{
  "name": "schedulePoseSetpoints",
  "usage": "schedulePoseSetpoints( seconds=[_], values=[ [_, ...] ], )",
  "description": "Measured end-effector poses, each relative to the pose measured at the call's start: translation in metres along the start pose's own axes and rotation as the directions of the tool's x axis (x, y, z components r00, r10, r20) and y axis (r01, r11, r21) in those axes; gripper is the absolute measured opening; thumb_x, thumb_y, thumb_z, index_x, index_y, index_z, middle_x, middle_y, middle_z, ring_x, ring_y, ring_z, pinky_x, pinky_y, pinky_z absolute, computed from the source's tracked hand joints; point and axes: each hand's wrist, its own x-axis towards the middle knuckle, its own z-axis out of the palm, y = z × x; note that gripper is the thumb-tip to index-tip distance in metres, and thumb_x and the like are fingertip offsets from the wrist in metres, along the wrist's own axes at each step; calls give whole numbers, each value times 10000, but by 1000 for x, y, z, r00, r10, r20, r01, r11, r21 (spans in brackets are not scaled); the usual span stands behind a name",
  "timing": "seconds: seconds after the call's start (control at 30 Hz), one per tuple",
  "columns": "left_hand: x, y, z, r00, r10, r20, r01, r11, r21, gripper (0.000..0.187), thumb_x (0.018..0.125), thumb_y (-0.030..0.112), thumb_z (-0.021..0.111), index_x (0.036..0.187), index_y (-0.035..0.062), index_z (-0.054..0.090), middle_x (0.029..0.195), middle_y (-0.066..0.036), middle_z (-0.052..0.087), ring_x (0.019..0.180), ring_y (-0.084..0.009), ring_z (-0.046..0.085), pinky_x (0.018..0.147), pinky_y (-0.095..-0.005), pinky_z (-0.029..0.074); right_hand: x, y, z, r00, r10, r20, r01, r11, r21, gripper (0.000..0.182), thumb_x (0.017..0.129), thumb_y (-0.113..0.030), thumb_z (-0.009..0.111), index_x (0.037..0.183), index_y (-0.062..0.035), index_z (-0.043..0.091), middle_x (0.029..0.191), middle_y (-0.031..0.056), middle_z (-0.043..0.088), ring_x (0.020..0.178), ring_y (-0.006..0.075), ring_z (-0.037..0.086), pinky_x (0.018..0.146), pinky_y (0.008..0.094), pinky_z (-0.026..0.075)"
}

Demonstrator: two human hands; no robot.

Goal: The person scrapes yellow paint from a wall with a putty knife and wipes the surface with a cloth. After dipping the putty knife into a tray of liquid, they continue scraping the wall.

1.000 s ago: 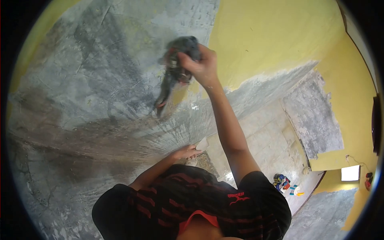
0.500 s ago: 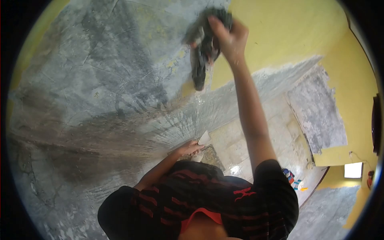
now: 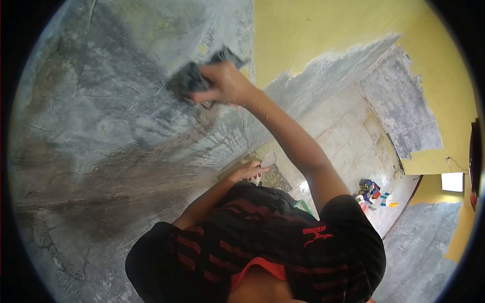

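Observation:
My right hand (image 3: 226, 83) is closed round a dark grey, crumpled rag (image 3: 185, 81). It holds the rag against the grey, patchy wall (image 3: 126, 96), and parts of both are blurred by motion. Down by my waist, my left hand (image 3: 247, 171) is wrapped round a scraper. A pale, flat scraper blade (image 3: 269, 158) sticks out past the fingers, while its handle is mostly hidden by the hand. Dark, wet-looking streaks mark the wall below the rag.
Yellow paint (image 3: 323, 30) covers the upper wall to the right, with a ragged edge above bare grey. On the pale tiled floor (image 3: 338, 136) stand several small containers (image 3: 369, 190). A bright white rectangle (image 3: 452, 182) shows at the far right.
My right hand has moved left and down with the rag, from near the yellow paint onto the grey wall. The left hand still holds the scraper low down. The view has shifted slightly.

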Motion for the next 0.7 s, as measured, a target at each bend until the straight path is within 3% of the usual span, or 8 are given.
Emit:
schedulePoseSetpoints(
  seconds=[0.1, 0.17, 0.3, 0.37, 0.4, 0.5, 0.6, 0.7],
  values=[
    [4, -1, 3, 1000, 18, 6, -18, 999, 34, 535, 1020, 560, 656, 1095, 31, 694, 880, -45, 686, 675, -127, 629, 546, -298, 486, -74, 49, 25, 989, 138, 51, -142, 985, 96, 392, 787, -294, 906, 867, 5, 665, 651, 110, 629, 582, 221, 608, 584, 364, 498],
    [-6, 8, 4, 1000, 18, 9, -18, 1000, -12, 497, 1038, 497, 659, 1042, 0, 639, 882, -51, 657, 668, -117, 630, 528, -284, 485, -111, 66, 17, 956, 275, 105, -287, 951, 120, 425, 812, -320, 888, 887, 13, 635, 703, 200, 624, 623, 344, 613, 649, 432, 506],
    [-13, -5, 6, 999, -33, 3, 33, 999, -17, 490, 1032, 493, 670, 1029, 4, 643, 867, -50, 658, 664, -116, 627, 520, -286, 482, -168, 113, -1, 936, 340, 89, -343, 939, 20, 410, 806, -275, 882, 935, 35, 647, 732, 208, 638, 645, 341, 620, 659, 418, 510],
    [-26, 0, 8, 998, -40, -41, 40, 999, 7, 492, 1026, 502, 676, 1035, 11, 646, 862, -45, 661, 669, -107, 620, 516, -274, 474, -193, 123, -10, 832, 554, -6, -554, 832, 2, 408, 825, -261, 875, 978, 45, 654, 774, 210, 665, 670, 307, 640, 668, 406, 517],
    [-26, -3, 9, 998, -52, -37, 53, 999, 12, 492, 1026, 502, 676, 1035, 11, 646, 862, -45, 661, 669, -107, 620, 516, -274, 474, -209, 128, -12, 828, 561, -12, -561, 828, 11, 408, 825, -261, 875, 978, 45, 654, 774, 210, 665, 670, 307, 640, 668, 406, 517],
    [-26, 3, 8, 991, -128, -46, 126, 991, -34, 494, 1017, 519, 685, 1041, 27, 647, 869, -35, 668, 688, -99, 617, 525, -255, 472, -266, 132, -12, 692, 700, -176, -710, 704, 9, 394, 863, -255, 858, 1047, 43, 677, 823, 201, 702, 713, 253, 676, 689, 384, 535],
    [-11, -10, 2, 992, -122, -15, 122, 992, -26, 464, 1025, 500, 685, 1042, 37, 648, 865, -31, 667, 687, -100, 619, 529, -256, 475, -349, 111, -4, 520, 805, -286, -796, 578, 178, 360, 899, -238, 829, 1103, 29, 701, 878, 179, 745, 755, 217, 703, 715, 371, 552],
    [-9, 1, -1, 990, -144, 3, 144, 989, 27, 423, 1036, 473, 680, 1024, 53, 640, 878, -30, 681, 689, -97, 618, 538, -260, 477, -427, 66, -3, 212, 903, -374, -878, 344, 334, 332, 919, -229, 786, 1158, -6, 730, 944, 150, 779, 826, 223, 729, 761, 381, 560]
  ],
)
